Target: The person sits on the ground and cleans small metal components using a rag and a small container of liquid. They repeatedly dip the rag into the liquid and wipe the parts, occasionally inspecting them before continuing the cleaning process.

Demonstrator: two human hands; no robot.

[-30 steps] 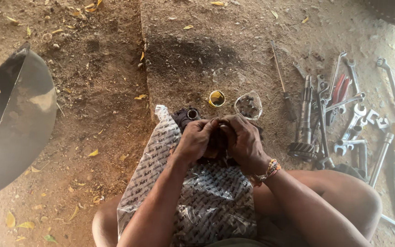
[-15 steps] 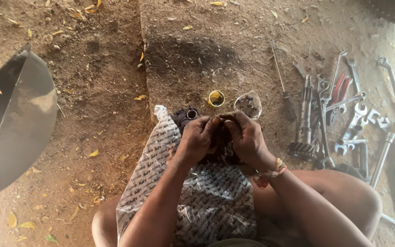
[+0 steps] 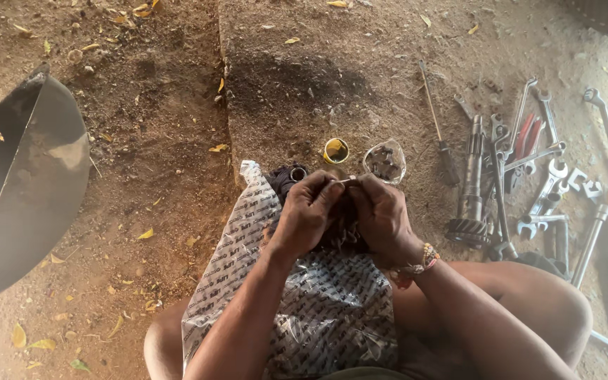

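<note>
Bare dirt ground, a printed clear plastic sheet (image 3: 318,309) spread over the lap. Both hands meet above a dark greasy metal part (image 3: 291,176). Left hand (image 3: 309,214) and right hand (image 3: 381,214) are curled, fingertips pinching a small thin metal piece (image 3: 345,180) between them. Looks like a fiddly fitting step; steady, fine fingertip control matters here. Steel spanners (image 3: 550,186) lie scattered right.

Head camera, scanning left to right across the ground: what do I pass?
Dark curved metal panel → printed clear plastic sheet → left hand → right hand, the two pinching a thin metal pin → grey splined gear shaft → pile of steel spanners.
</note>
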